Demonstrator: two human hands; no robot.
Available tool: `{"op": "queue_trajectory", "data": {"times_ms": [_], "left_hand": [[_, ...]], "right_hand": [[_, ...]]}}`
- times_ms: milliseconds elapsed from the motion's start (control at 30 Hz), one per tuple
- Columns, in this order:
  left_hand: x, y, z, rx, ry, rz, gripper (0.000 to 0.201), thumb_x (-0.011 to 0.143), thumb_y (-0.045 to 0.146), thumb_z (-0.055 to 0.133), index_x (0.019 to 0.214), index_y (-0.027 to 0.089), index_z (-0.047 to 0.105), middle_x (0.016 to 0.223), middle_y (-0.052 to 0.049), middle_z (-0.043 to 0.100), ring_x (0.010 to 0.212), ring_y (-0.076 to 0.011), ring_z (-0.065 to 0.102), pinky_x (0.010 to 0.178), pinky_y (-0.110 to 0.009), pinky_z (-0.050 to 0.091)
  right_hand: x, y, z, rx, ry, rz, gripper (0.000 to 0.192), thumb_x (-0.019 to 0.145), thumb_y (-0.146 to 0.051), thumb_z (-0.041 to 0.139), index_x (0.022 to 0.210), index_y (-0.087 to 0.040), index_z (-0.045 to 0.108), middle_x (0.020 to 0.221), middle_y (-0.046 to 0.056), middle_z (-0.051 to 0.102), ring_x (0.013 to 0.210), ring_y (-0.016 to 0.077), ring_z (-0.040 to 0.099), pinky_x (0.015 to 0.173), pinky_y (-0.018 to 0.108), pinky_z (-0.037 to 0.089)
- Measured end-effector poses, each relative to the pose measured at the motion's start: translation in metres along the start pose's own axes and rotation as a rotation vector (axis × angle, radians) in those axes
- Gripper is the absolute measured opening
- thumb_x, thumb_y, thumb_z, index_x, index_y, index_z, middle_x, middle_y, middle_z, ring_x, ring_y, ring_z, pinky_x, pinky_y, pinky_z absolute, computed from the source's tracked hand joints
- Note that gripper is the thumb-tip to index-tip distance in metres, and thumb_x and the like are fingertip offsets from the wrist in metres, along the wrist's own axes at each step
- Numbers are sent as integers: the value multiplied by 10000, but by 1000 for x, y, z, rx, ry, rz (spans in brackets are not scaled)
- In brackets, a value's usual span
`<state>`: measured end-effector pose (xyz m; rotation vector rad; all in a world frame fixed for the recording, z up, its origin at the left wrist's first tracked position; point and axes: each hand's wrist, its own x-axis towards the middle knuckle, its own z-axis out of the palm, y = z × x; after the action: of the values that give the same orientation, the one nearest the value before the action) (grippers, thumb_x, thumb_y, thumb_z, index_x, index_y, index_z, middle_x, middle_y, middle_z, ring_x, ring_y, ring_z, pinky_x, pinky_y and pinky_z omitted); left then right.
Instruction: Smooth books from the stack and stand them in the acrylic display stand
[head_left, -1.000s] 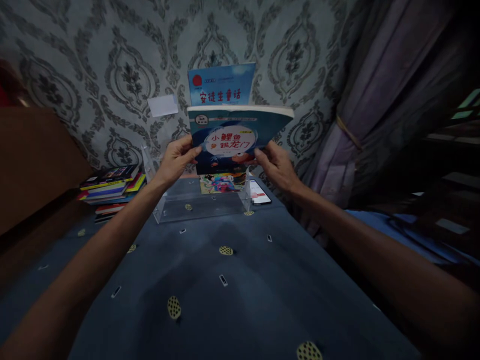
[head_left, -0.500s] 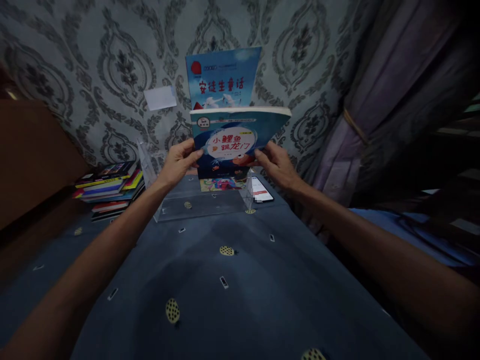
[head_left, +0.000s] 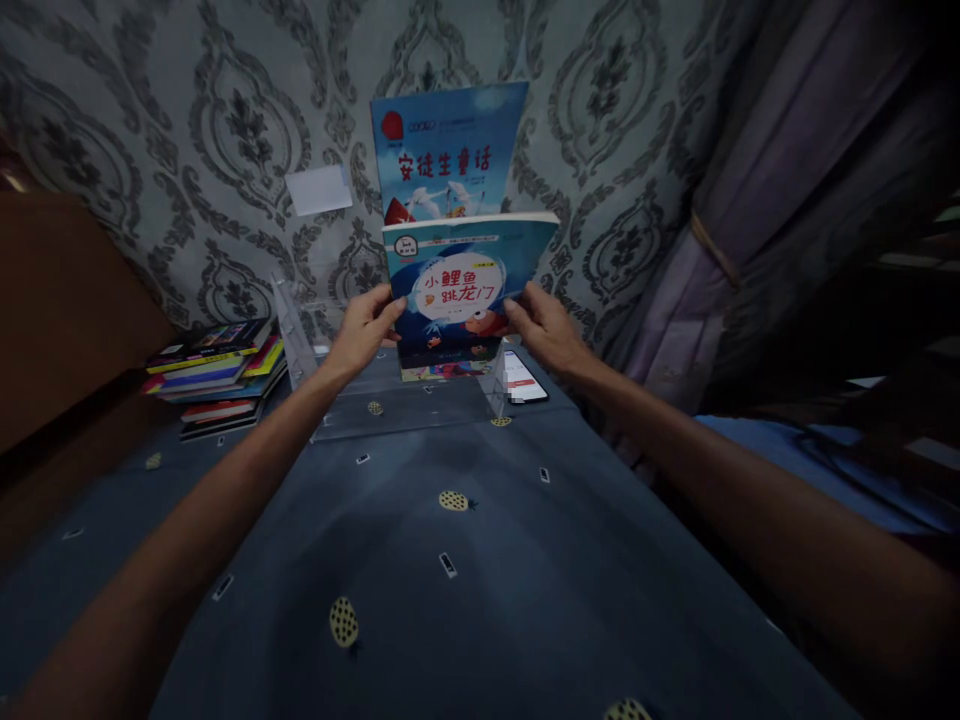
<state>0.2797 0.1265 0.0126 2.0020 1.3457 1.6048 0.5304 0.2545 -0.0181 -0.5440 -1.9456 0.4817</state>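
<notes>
A dark blue children's book (head_left: 457,285) with red title characters and a fish picture is held upright by its two side edges. My left hand (head_left: 367,325) grips the left edge, thumb on the cover. On the right edge, my right hand (head_left: 544,325) pinches it the same way. Behind it stands a light blue book (head_left: 442,150), its lower part hidden. A clear acrylic stand (head_left: 405,415) with stepped sides is around the books' lower ends. Below the held book's bottom edge, a strip of colourful cover (head_left: 442,371) shows.
To the left lies a stack of books (head_left: 217,375) beside a brown wooden panel (head_left: 67,310). A phone (head_left: 523,378) with a lit screen rests right of the stand. A dark blue patterned cloth (head_left: 495,620) covers the table. A tied curtain (head_left: 690,290) hangs at the right.
The held book has come down slightly, covering more of the colourful strip beneath it. Its right side has swung a little inward. Both hands stay on its edges.
</notes>
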Motion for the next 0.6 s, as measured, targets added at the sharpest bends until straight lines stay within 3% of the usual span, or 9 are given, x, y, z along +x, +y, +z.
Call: {"op": "queue_trajectory", "data": {"times_ms": [133,267,433,600], "left_hand": [[-6,1,1,350,74,54,265,998,401,499,954,178,635,804,-29,655,726,-169,644,684,-273,539],[-12,5,2,658,86,-27,170,1008,320,488,1001,188,595,777,-38,662,809,-224,686,806,-333,519],[-16,15,9,915,-13,-197,253,1049,334,400,1210,173,510,885,-102,724,891,-279,723,819,-360,515],[-14,29,16,1078,-91,-280,326,1073,333,331,1262,104,466,967,-188,737,952,-327,731,811,-374,514]], "right_hand": [[1,-5,1,-116,-48,-6,231,965,-435,471,943,-218,544,865,37,604,844,211,558,773,362,495],[1,-7,6,-270,-60,30,196,947,-377,429,936,-215,540,929,81,630,848,235,572,749,367,462],[-6,-11,15,-450,-52,93,167,936,-345,422,895,-224,530,898,118,660,857,276,595,750,378,448],[-14,-22,21,-622,-24,194,232,949,-291,374,993,-168,566,995,179,686,908,312,626,769,397,446]]}}
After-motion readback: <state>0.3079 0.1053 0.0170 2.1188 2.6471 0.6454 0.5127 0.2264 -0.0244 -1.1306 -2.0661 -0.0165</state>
